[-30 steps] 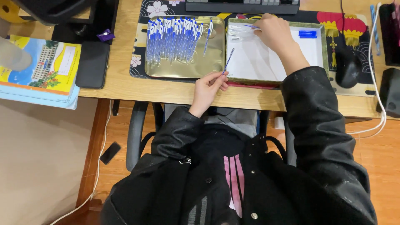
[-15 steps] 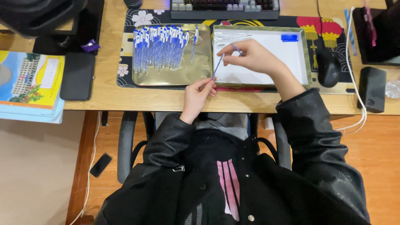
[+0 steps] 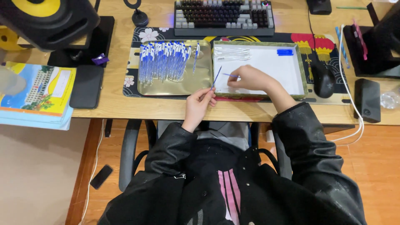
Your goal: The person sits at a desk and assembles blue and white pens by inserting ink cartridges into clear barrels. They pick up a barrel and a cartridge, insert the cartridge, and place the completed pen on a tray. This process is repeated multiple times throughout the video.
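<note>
Right hand (image 3: 249, 79) lower, nearer tray edge (image 3: 266, 97)

Open white floor fills most of the white tray (image 3: 291, 68). Left of that tray, packed blue pens (image 3: 163, 61) block passage; right of it sits a mouse (image 3: 323, 78); behind, a keyboard (image 3: 224, 17).

Wrapper (image 3: 100, 59): small, purple, crinkled — left of the gold tray.
Booklet (image 3: 35, 93): far left desk edge — blue, yellow cover with a building picture.
Label (image 3: 285, 52): blue rectangle, white tray's top right.
</note>
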